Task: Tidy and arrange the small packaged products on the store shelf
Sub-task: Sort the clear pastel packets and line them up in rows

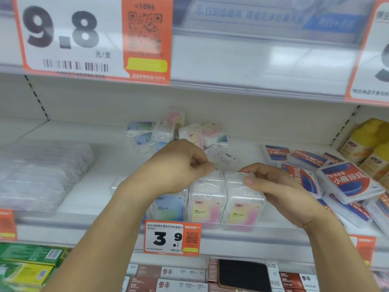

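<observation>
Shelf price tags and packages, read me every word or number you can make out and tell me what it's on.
"9.8" and "元/支": big price tag on the upper shelf edge.
"3.9": small price tag below the clear boxes; its product line is too small to read reliably.
"小鹿妈妈": red-and-blue floss pick boxes at right.
"参半": boxes on the shelf below.
Pastel labels on the clear boxes, both QR codes and barcodes: unreadable.

Both your forearms reach up and forward, bare, wrists bent slightly inward toward each other. Your left hand is knuckles-up, fingers curled, thumb and fingertips pinching the top of a pack. Your right hand mirrors it, thumb and forefinger pinching the top of the next pack.
</observation>
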A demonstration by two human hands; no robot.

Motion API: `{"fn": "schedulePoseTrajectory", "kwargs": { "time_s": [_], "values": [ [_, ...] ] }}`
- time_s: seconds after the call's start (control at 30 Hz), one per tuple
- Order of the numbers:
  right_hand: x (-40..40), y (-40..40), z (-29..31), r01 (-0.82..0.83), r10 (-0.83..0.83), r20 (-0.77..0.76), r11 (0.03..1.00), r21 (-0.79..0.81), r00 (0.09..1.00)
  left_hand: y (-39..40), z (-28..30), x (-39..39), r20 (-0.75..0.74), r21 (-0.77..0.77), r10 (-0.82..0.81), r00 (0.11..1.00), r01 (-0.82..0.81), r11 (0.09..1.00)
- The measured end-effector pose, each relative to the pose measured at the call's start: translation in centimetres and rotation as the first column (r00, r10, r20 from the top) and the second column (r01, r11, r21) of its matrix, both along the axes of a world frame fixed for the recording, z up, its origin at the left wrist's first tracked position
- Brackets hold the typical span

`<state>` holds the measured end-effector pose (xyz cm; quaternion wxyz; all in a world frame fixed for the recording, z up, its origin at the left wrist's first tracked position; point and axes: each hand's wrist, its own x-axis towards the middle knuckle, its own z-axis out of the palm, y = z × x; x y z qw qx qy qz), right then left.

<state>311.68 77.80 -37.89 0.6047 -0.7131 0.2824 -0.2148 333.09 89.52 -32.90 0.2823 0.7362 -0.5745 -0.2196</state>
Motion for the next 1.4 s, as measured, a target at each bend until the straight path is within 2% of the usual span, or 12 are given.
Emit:
{"fn": "schedulePoseTrajectory", "kwargs": {
  "time_s": [0.23, 0.37, 0.43, 0.53, 0.6, 0.67, 0.73, 0.87, 1.0, 1.17, 1.27, 1.4],
  "values": [
    [-0.1, 0.1, 0.1, -0.01, 0.01, -0.01, 0.999, -0.032, 1.0, 0.0, 0.1, -0.1, 0.02, 0.015, -0.023, 1.0, 0.023, 1.0],
    [0.6, 0.5, 1.2, 0.381, -0.349, 0.216, 0.915, -0.131, 0.912, 0.2, 0.5, 0.7, 0.025, 0.037, -0.041, 0.999, 0.04, 0.999],
    [1.4, -0.1, 2.2, 0.481, -0.441, 0.224, 0.859, -0.176, 0.869, 0.3, 1.2, 1.7, 0.025, -0.002, 0.007, 1.0, -0.007, 1.0],
    [3.9, -2.3, 3.4, 0.354, -0.382, -0.04, 0.886, -0.299, 0.923, -0.5, 2.1, 3.3, 0.024, -0.133, 0.114, 0.993, -0.109, 0.985],
    [6.3, -4.5, 3.7, 0.214, -0.349, -0.286, 0.885, -0.414, 0.892, -2.4, 2.1, 4.2, 0.16, -0.178, 0.169, 0.972, -0.14, 0.974],
    [9.2, -6.3, 3.9, 0.048, -0.348, -0.464, 0.838, -0.544, 0.814, -4.9, 2.1, 5.2, 0.249, -0.119, 0.185, 0.951, -0.16, 0.98],
    [11.7, -7.6, 3.9, -0.035, -0.332, -0.522, 0.819, -0.573, 0.786, -7.0, 1.8, 6.0, 0.306, -0.005, 0.14, 0.942, -0.146, 0.989],
    [15.1, -9.6, 3.2, 0.006, -0.358, -0.508, 0.821, -0.57, 0.783, -7.9, 1.2, 7.3, 0.354, -0.008, 0.091, 0.931, -0.095, 0.995],
    [16.3, -10.8, 2.8, 0.018, -0.395, -0.514, 0.806, -0.592, 0.761, -5.3, 1.8, 9.0, 0.207, -0.144, 0.174, 0.963, -0.146, 0.979],
    [16.6, -10.0, 4.0, 0.094, -0.442, -0.448, 0.786, -0.612, 0.777, -2.1, 2.3, 10.2, -0.095, -0.09, 0.143, 0.985, -0.152, 0.984],
    [15.8, -9.1, 5.0, 0.114, -0.437, -0.321, 0.721, -0.684, 0.841, -1.5, 2.8, 9.8, -0.125, -0.067, 0.099, 0.987, -0.108, 0.992],
    [12.1, -6.8, 6.7, 0.19, -0.32, -0.151, 0.814, -0.549, 0.935, -1.4, 3.1, 8.9, -0.049, -0.074, 0.057, 0.997, -0.061, 0.995]
  ]
}}
